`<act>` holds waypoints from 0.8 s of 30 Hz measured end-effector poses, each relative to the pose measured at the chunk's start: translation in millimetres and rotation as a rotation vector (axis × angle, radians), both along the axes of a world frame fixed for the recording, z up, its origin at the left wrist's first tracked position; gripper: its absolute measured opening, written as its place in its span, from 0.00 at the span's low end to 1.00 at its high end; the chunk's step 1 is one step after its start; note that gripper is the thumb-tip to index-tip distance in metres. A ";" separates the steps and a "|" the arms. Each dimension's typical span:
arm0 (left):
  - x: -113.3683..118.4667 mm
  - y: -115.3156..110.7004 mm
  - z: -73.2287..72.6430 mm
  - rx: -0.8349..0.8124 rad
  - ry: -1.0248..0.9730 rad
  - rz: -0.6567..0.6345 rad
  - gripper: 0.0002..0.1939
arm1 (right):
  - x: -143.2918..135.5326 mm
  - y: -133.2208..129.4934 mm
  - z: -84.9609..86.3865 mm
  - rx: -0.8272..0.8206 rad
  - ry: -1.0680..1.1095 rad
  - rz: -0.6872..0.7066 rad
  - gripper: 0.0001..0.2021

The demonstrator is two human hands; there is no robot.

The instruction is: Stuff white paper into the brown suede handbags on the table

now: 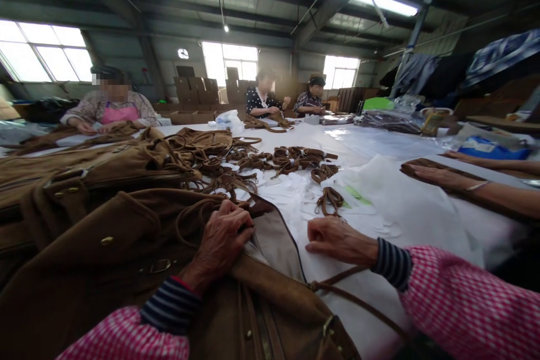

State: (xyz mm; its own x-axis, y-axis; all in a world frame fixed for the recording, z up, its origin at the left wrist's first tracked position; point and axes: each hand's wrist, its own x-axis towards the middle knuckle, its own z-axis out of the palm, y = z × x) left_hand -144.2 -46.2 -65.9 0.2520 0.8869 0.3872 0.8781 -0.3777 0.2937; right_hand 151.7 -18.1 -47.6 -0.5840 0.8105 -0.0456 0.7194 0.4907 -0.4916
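A brown bag (122,247) with a pale lining, brass fittings and thin drawcords lies before me. Its mouth is partly open, and a wide strap (274,284) crosses it. At the bag's upper edge, my left hand (223,236) is closed with its fingers gripping the fabric. My right hand (337,241) is curled closed over the white table, to the right of the bag and apart from it. What its fingers hold, if anything, is hidden. Just behind that hand lies a coiled brown strap (329,199) with a metal clip.
More brown bags (97,169) are piled at left. Several bundled straps (291,158) lie across the table's middle. Clear plastic sheeting (371,180) covers the right part. A co-worker's hands (442,176) press a brown piece at far right. Other people (265,102) work across the table.
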 end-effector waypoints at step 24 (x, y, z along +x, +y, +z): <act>-5.6 4.0 0.3 -0.040 -0.044 -0.015 0.05 | 122.3 47.8 6.5 0.336 -0.377 -0.216 0.08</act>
